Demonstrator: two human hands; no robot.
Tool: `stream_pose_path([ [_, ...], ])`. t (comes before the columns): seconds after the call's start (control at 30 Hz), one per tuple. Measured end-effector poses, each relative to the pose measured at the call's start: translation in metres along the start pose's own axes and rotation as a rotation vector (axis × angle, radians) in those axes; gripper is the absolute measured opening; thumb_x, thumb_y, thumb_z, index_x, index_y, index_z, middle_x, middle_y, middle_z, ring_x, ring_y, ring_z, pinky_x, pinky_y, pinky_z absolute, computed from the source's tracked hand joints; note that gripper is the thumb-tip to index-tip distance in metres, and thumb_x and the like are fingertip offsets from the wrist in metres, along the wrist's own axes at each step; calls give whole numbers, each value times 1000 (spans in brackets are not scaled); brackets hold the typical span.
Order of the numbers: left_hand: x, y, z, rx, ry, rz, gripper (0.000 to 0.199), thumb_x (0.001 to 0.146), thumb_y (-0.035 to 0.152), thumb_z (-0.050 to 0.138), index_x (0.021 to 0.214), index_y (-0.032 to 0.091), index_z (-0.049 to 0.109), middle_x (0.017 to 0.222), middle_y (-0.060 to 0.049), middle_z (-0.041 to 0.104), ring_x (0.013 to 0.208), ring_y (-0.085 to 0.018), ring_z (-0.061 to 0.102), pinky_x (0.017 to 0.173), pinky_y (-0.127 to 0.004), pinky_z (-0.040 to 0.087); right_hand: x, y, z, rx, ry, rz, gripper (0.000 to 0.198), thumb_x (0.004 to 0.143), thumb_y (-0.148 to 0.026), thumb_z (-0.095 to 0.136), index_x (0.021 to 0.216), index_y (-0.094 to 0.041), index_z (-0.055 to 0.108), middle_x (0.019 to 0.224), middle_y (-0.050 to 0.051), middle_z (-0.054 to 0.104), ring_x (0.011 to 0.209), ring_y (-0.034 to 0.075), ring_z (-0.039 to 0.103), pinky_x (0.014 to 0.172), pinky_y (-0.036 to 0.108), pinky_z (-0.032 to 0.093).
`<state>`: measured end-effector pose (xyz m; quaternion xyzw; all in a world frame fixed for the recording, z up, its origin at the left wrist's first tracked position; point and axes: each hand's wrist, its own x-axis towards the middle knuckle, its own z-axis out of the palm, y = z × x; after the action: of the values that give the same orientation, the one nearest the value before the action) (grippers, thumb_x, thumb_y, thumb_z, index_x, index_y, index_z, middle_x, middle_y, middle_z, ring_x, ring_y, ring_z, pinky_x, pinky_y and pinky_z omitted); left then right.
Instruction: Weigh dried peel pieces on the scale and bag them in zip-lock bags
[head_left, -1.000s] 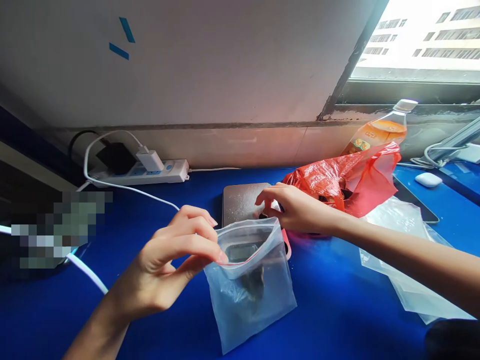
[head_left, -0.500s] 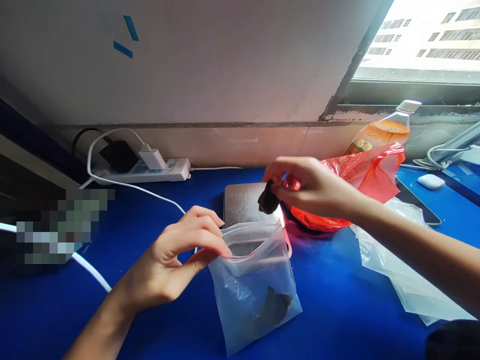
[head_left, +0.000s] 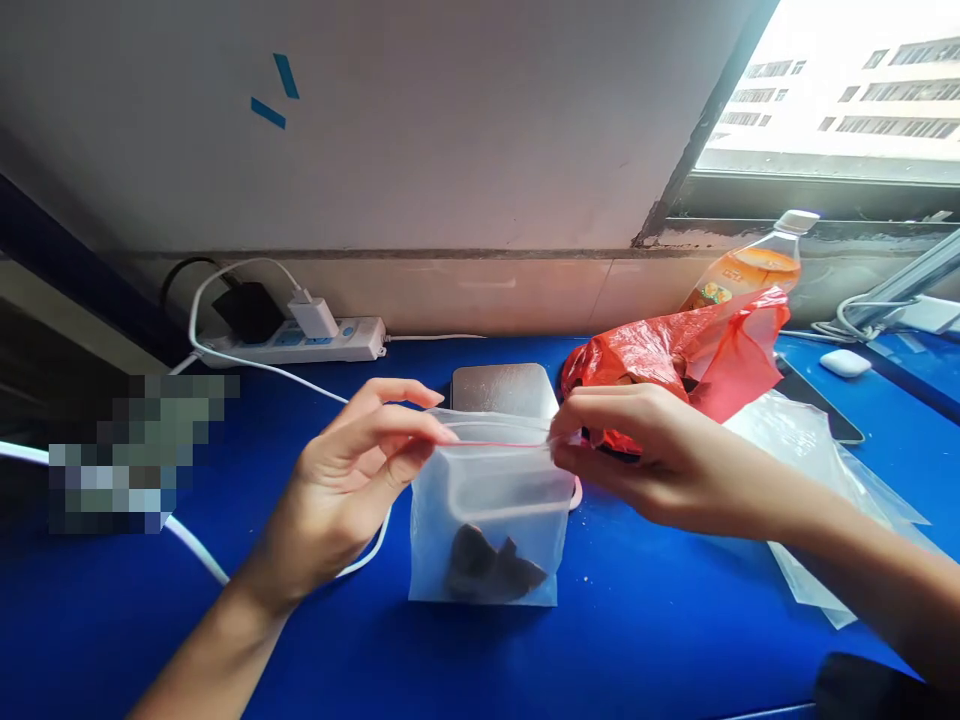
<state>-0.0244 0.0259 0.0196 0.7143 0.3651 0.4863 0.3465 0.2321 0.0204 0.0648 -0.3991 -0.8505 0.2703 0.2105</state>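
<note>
A translucent zip bag [head_left: 491, 490] with a red line along its top hangs upright between my hands. My left hand [head_left: 352, 480] pinches the bag's top left edge between thumb and fingers. At the top right corner, my right hand [head_left: 645, 455] pinches the same edge. Dark brown, irregular pieces [head_left: 495, 568] lie at the bottom of the bag; their kind I cannot make out. Behind the bag is a small scale with a silver plate [head_left: 504, 388], partly hidden by the bag.
A crumpled red plastic bag [head_left: 645, 350] stands at back right, before an orange drink bottle [head_left: 757, 265]. More clear bags [head_left: 795, 450] lie over a dark tablet at right, near a white earbud case [head_left: 845, 363]. A power strip [head_left: 360, 340] with cables sits at back left.
My right hand has let the dark piece go and moved down to the bag's top right corner. The dark pieces now lie together inside, and the bag's top is drawn straight.
</note>
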Motion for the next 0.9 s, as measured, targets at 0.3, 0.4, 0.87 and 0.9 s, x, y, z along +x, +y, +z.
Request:
stream_pose_path([
  [0.3, -1, -4, 2, -31, 96, -144, 15, 83, 22, 65, 96, 22, 71, 79, -1, 69, 73, -13, 65, 69, -21, 54, -11, 4, 25, 360, 232, 147, 30, 86, -11, 48, 113, -19, 56, 78, 2, 68, 73, 15, 66, 59, 24, 49],
  [0.4, -1, -3, 6, 113, 123, -103, 16, 83, 22, 63, 98, 20, 68, 76, 0, 68, 72, -13, 65, 68, -22, 53, -14, 7, 27, 270, 275, 134, 34, 84, -10, 48, 117, -20, 52, 83, 2, 68, 77, 16, 66, 65, 26, 50],
  [0.87, -30, -10, 45, 329, -41, 210, 26, 84, 7, 59, 101, 24, 48, 88, 2, 65, 78, -11, 65, 72, -22, 52, 7, -17, 51, -201, 47, -144, 18, 82, -6, 43, 97, -15, 46, 87, 6, 61, 73, 15, 54, 63, 26, 39],
  [0.9, -31, -11, 47, 328, -21, 185, 26, 85, 8, 59, 102, 24, 48, 89, 2, 65, 80, -11, 66, 73, -22, 53, 6, -13, 51, -197, 38, -148, 20, 82, -5, 43, 99, -15, 45, 89, 6, 61, 74, 15, 54, 64, 26, 39],
])
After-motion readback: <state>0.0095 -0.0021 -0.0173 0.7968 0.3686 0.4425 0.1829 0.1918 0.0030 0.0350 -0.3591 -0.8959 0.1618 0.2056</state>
